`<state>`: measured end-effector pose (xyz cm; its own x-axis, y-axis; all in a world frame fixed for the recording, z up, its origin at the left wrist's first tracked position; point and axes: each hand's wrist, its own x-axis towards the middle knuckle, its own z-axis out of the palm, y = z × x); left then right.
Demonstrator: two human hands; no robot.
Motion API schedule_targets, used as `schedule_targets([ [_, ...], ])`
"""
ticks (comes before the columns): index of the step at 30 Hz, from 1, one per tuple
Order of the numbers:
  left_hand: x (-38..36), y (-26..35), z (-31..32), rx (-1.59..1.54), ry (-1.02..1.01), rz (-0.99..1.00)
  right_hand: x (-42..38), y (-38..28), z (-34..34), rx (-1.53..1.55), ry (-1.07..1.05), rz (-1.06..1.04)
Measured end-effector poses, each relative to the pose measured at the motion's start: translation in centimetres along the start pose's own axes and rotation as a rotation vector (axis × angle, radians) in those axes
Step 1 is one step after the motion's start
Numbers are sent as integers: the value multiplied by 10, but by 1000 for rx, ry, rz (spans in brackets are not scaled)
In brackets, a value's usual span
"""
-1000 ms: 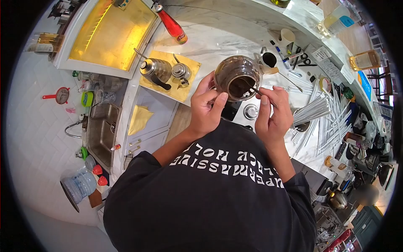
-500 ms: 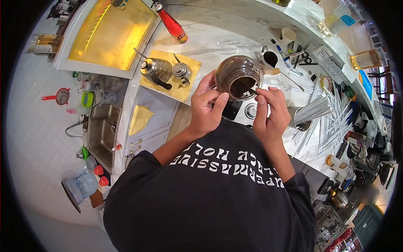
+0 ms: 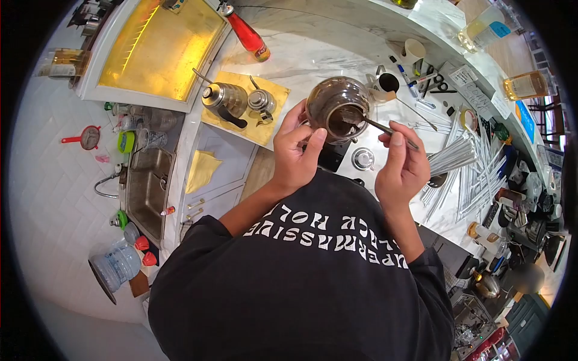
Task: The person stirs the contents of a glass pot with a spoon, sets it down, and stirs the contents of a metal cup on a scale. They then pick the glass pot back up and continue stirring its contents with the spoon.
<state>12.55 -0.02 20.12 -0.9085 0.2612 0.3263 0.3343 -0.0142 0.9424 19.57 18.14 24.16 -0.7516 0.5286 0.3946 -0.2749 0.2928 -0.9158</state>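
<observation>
From my end of the feed, I have the left hand (image 3: pixel 298 153) partly closed around the near left side of a glass jar (image 3: pixel 334 96), its thumb by the rim and its fingers curled behind. The jar is held up above the counter (image 3: pixel 301 48), mouth tipped toward me, with something dark inside; I can't make out what.

The right hand (image 3: pixel 404 165) has the handle of a spoon (image 3: pixel 391 132) pinched between thumb and fingers, nearly closed. The spoon slants left to the jar's mouth; I can't tell how deep its tip sits.

Just right of the jar I see a cup (image 3: pixel 388 82) with a dark inside. Farther right are scissors (image 3: pixel 442 82), and nearer, beside the right hand, many white straws (image 3: pixel 454 154), some bundled, others spread on the counter. To the left, a kettle (image 3: pixel 229 98) and a small pot (image 3: pixel 260 102) stand on a yellow cloth (image 3: pixel 238 79); a red bottle (image 3: pixel 248 36) is beyond them.
</observation>
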Motion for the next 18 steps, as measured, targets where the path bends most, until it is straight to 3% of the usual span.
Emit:
schedule_targets([
  [7, 5, -13, -22, 189, 156, -36, 1, -5, -14, 149, 138, 126],
  [11, 7, -19, -30, 59, 279, -125, -6, 17, -10, 55, 138, 132],
  [12, 8, -23, -32, 75, 266, -58, -10, 29, -10, 8, 84, 102],
  [18, 7, -26, -31, 29, 262, -82, -13, 56, -4, -379, -281, -325],
])
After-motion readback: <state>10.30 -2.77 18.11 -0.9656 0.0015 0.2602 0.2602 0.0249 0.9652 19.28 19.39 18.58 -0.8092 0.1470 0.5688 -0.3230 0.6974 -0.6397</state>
